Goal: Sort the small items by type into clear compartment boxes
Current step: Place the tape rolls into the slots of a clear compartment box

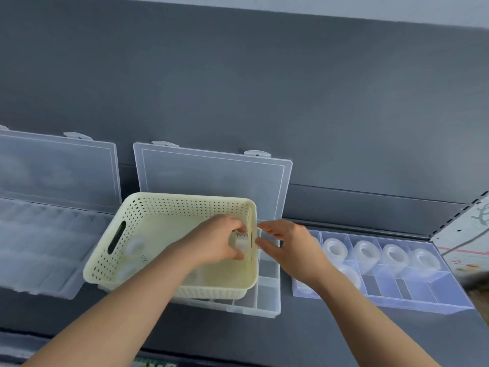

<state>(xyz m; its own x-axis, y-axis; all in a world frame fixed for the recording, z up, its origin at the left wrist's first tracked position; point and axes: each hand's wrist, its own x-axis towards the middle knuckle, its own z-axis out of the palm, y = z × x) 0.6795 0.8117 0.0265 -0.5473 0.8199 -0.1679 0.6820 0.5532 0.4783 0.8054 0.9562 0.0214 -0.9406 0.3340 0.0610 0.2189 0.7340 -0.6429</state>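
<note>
While pinching a white item in left hand inside the basket at frame centre, with right hand spread empty beside the rim, could fumble a handover and drop it into a wrong compartment of the box.

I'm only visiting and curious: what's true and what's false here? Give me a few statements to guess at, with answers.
1. The left hand pinches a small white item inside the cream basket. True.
2. The right hand grips a tape roll. False: it holds nothing, its fingers loose beside the basket's rim.
3. The basket sits on the middle clear box. True.
4. The right clear box holds nothing. False: clear tape rolls fill several of its compartments.
</note>
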